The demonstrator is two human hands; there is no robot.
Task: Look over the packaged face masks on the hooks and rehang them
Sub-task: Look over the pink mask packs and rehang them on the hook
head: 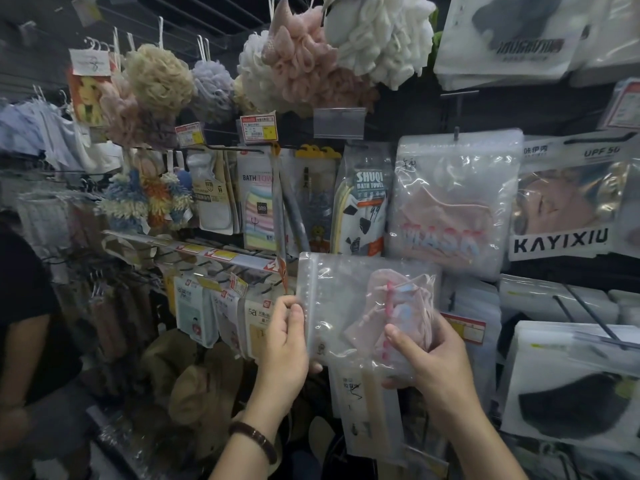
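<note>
A clear mask pack (349,306) with a pink mask inside was held sideways in front of the rack, off any hook, between both hands. Its left edge was pinched by the left hand (285,341), with the thumb on the front and the fingers behind. Its lower right part was gripped by the right hand (429,362), with the thumb laid across the front. A dark bracelet (254,438) was worn on the left wrist. Just above and to the right, a similar pack printed "MASK" (453,202) was hung on a hook (457,131). Further right a KAYIXIU pack (568,202) was hung, and lower down a black-mask pack (571,386) was seen. Left of the hung pack, bath towel packs (363,202) were displayed, and above them bath puffs (301,57) were strung in cream, grey, pink and white.
</note>
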